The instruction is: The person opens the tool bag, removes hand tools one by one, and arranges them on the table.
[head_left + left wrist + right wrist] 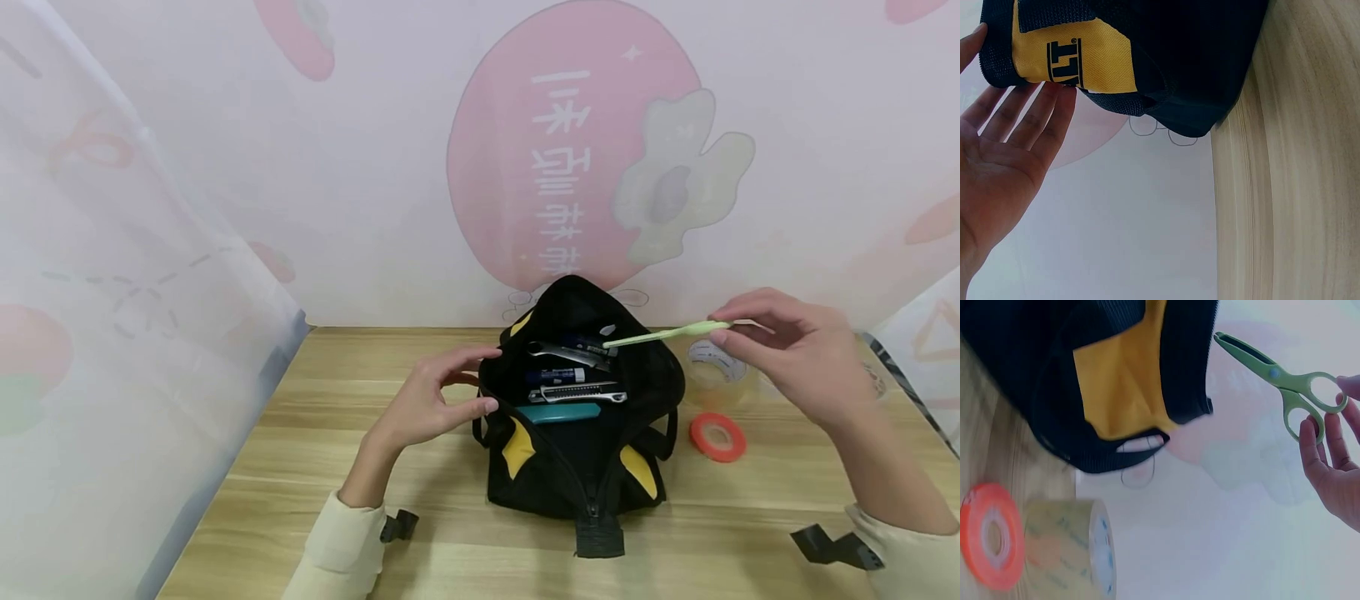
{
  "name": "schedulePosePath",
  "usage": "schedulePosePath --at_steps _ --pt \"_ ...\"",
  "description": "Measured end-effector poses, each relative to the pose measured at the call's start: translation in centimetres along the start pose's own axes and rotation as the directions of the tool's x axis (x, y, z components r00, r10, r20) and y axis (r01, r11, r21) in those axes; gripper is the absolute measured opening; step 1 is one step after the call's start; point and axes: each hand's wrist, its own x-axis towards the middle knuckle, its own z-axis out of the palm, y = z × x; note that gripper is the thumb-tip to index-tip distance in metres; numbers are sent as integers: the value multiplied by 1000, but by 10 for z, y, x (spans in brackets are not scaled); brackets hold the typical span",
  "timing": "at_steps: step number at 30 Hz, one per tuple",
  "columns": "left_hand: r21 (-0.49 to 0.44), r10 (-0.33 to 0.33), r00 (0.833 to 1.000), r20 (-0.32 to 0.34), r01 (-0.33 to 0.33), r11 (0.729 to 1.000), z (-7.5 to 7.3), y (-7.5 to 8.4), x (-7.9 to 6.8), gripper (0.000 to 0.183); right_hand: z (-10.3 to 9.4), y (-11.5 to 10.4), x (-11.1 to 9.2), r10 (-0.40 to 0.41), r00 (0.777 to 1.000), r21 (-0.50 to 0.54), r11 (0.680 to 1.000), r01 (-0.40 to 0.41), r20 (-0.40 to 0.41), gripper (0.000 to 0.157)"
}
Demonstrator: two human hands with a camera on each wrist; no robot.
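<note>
A black and yellow tool bag (pixel 577 492) stands unzipped on the table. Inside lie a teal-handled tool (pixel 558 413), a silver utility knife (pixel 581 392), a dark blue marker (pixel 555 376) and another metallic cutter (pixel 570 356). My left hand (pixel 431 400) holds the bag's left rim; in the left wrist view its fingers (pixel 1038 119) lie against the yellow panel (pixel 1079 53), thumb at the edge. Above the bag's right side, my right hand (pixel 802 350) pinches light green scissors (pixel 1279 378) by the handle loops. Their blades are together and point over the opening.
Right of the bag, a red tape roll (pixel 717 437) lies flat on the wooden table (pixel 300 500). Behind it stands a wide roll of clear tape (pixel 1063 547), partly hidden by my right hand in the head view. A printed cloth (pixel 375 208) hangs behind the table.
</note>
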Motion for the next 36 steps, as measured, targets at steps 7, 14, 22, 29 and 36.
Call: schedulePosePath --at_steps 7,14,22,29,36 --pt "10 6 1000 3 -6 1000 0 0 0 58 -26 2 -15 -8 997 19 1000 9 -71 20" --pt "13 7 1000 3 -7 1000 0 0 0 59 -48 14 -34 -27 993 105 994 40 -118 26" --pt "16 10 1000 2 -10 1000 1 0 0 58 -71 32 -53 -52 991 146 987 70 -124 29" --pt "18 12 1000 1 -12 1000 1 0 0 59 -91 47 -66 -88 991 232 967 109 -99 29" --pt "17 14 1000 -4 -14 1000 1 -1 0 59 -107 64 -83 -40 991 270 960 74 -130 34"
